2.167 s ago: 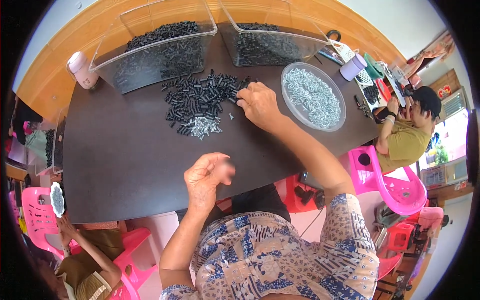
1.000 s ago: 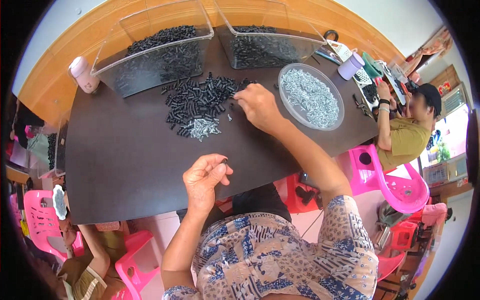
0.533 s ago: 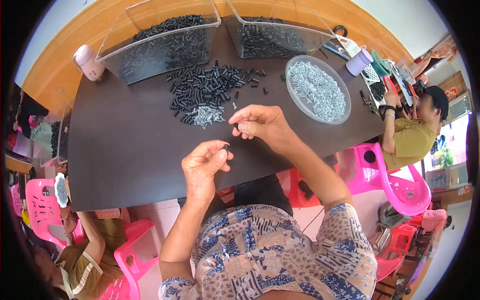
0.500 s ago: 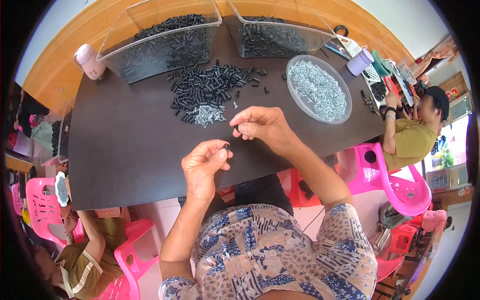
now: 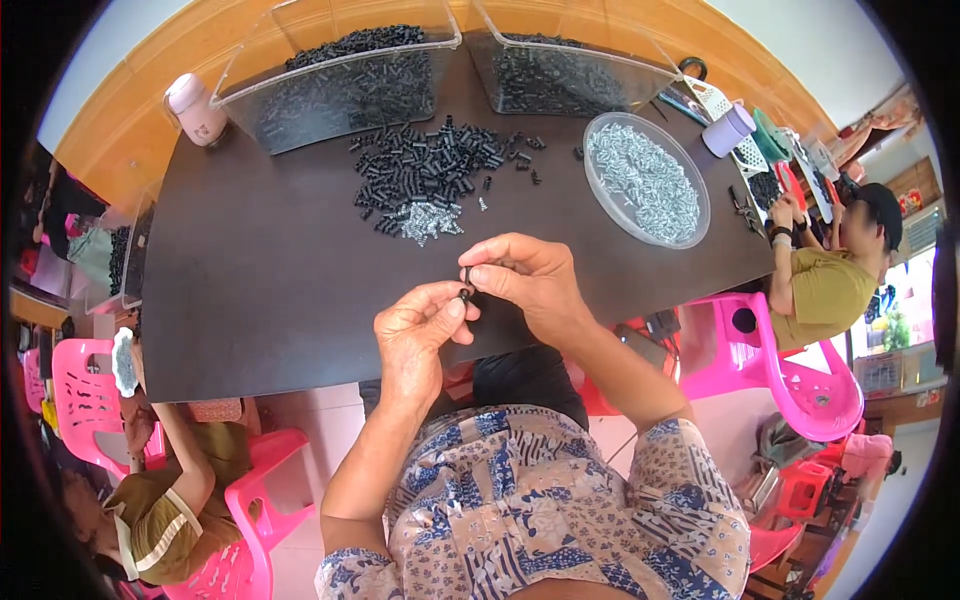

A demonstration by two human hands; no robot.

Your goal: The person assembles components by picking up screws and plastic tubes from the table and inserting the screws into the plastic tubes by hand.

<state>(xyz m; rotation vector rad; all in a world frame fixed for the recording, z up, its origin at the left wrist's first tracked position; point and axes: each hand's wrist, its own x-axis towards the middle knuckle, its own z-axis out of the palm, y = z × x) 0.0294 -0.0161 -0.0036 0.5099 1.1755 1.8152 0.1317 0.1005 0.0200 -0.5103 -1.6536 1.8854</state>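
Observation:
My left hand (image 5: 417, 330) and my right hand (image 5: 525, 277) meet over the near edge of the dark table (image 5: 260, 290). Their fingertips pinch a small black cylindrical part (image 5: 465, 283) between them; the left thumb and forefinger hold its lower end, the right fingers its upper end. Farther back on the table lies a loose pile of black parts (image 5: 430, 165) with a small heap of silvery pieces (image 5: 428, 222) at its near side. A round clear dish of silvery pieces (image 5: 646, 179) stands to the right of the pile.
Two clear bins of black parts (image 5: 345, 75) (image 5: 560, 65) stand at the table's far edge, a pink cup (image 5: 195, 105) at far left. A person in an olive shirt (image 5: 830, 270) works at the right end. Pink plastic chairs (image 5: 790, 370) surround the table; another person (image 5: 170, 490) sits lower left.
My right hand left the pile of black parts and came back toward me. It now meets my left hand, and both pinch one small black part.

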